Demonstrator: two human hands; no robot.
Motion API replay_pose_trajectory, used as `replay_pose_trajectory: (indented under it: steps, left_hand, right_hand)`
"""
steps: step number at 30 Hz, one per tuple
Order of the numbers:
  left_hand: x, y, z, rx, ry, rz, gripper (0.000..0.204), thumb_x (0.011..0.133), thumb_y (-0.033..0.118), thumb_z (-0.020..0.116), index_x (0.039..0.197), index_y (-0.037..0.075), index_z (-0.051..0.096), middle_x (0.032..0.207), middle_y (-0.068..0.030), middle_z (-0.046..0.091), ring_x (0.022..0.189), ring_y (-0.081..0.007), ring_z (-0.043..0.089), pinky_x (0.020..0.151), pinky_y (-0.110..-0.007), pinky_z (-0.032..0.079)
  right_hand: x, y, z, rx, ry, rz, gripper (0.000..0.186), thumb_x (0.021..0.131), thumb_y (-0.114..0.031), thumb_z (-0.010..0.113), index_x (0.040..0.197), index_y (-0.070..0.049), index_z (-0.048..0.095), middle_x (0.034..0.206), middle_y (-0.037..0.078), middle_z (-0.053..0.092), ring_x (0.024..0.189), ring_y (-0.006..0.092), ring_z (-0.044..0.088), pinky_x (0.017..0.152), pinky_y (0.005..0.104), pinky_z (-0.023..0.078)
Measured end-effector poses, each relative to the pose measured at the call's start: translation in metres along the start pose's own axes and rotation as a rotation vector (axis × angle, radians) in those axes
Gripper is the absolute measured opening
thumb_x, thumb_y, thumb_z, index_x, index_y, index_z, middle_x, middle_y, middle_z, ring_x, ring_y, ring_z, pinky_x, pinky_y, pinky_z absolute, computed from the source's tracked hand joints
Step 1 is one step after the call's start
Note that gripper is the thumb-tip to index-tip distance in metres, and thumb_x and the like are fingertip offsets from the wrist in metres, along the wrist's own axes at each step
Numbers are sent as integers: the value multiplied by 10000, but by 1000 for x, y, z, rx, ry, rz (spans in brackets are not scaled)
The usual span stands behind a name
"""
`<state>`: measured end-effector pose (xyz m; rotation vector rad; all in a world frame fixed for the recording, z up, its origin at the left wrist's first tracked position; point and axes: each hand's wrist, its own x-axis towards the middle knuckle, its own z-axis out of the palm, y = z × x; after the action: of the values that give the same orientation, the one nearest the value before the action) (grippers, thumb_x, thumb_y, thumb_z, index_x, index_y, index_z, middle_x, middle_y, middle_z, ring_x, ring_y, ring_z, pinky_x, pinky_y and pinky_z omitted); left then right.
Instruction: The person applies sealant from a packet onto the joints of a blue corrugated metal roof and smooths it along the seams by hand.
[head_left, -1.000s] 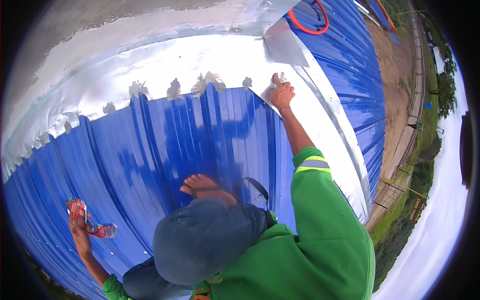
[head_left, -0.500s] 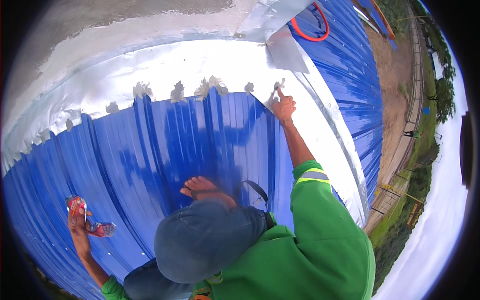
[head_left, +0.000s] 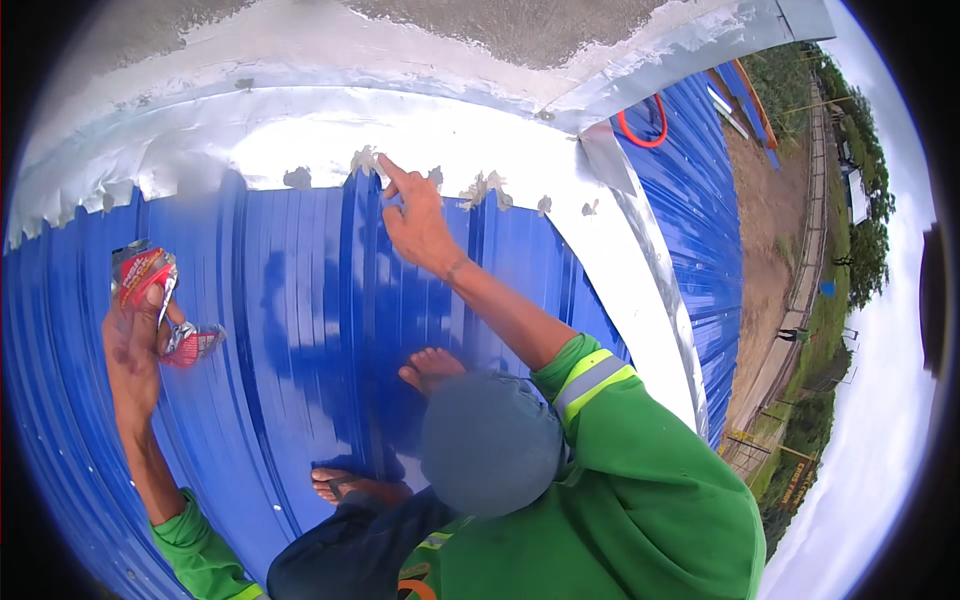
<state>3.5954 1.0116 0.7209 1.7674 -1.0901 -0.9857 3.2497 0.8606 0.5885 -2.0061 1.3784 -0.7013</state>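
My left hand point(head_left: 135, 335) is closed around a torn red-and-silver foil packet point(head_left: 145, 272), whose lower flap hangs below the thumb. It is held above the blue ribbed metal roofing point(head_left: 300, 330) on the left. My right hand point(head_left: 418, 225) has its index finger stretched out and the other fingers partly curled, with nothing gripped. That fingertip is at a grey sealant patch point(head_left: 365, 160) on the silver flashing point(head_left: 480, 140), above a roof rib. More grey patches point(head_left: 485, 190) lie along the flashing's edge to the right, and another patch point(head_left: 297, 178) to the left.
My knees and bare feet in sandals point(head_left: 350, 485) rest on the roofing. A rough cement wall point(head_left: 560, 30) rises behind the flashing. At the far right, a red hose loop point(head_left: 645, 125) lies on another blue roof section. Beyond the roof edge is a dirt path point(head_left: 760, 320) with a person on it.
My right hand has moved left along the flashing, from a patch near the right corner to one above a rib. My left hand has risen with the packet. The view has shifted.
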Motion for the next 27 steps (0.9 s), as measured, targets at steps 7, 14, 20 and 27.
replay_pose_trajectory:
  steps: [7,14,20,27]
  left_hand:
    - [44,48,-57,-31,26,191,315,1019,370,591,1023,56,625,696,46,494,569,-28,357,510,-227,242]
    - [9,71,-59,-281,-218,134,343,1016,335,611,1137,19,664,690,16,558,559,-35,420,501,-228,342]
    - [-12,81,-40,-395,-301,195,294,1032,291,581,1108,19,665,669,29,528,575,-28,419,509,-224,366]
    - [-28,90,-20,-543,-477,93,341,1021,282,594,1230,18,645,726,26,535,606,-41,450,535,-222,435]
  right_hand:
    - [81,-166,-29,12,62,-234,595,837,-38,470,1429,-53,523,1073,113,602,1014,271,505,943,386,441]
    - [24,-246,-97,150,-104,-55,585,830,-19,450,1393,-109,583,1051,85,571,995,228,525,931,364,453]
    - [-45,-296,-130,163,-213,-64,598,829,0,446,1393,-137,593,1072,79,568,995,209,517,928,344,436]
    - [-102,-309,-187,135,-59,125,559,815,-29,476,1354,-85,616,1021,85,566,967,191,507,905,329,409]
